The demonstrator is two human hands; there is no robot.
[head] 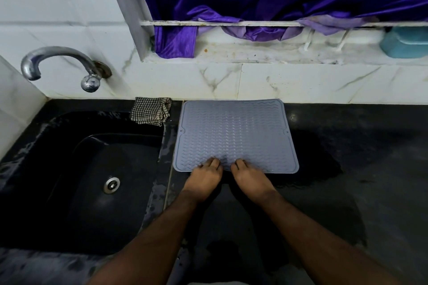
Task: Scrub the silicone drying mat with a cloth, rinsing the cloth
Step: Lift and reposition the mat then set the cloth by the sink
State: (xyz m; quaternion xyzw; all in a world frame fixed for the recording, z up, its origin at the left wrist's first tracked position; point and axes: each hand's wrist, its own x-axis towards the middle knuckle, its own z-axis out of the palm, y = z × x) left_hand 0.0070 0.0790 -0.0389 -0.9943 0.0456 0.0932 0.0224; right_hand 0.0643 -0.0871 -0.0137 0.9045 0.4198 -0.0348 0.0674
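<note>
pressing the near edge of the silicone drying mat flat on the bench, left hand and right hand rest with fingers relaxed, holding nothing, probably steadying it while the cloth waits far-left by the sink.

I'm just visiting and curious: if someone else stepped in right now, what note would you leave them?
Left hand and right hand: fingers resting on the near edge of the grey ribbed silicone drying mat; neither holds the cloth.
The mat lies flat on the black counter, right of the black sink.
The checked black-and-white cloth sits bunched at the sink's back corner; the chrome tap shows no water.
Done: cannot tell.
Left: pick up the cloth, scrub, rinse.
</note>
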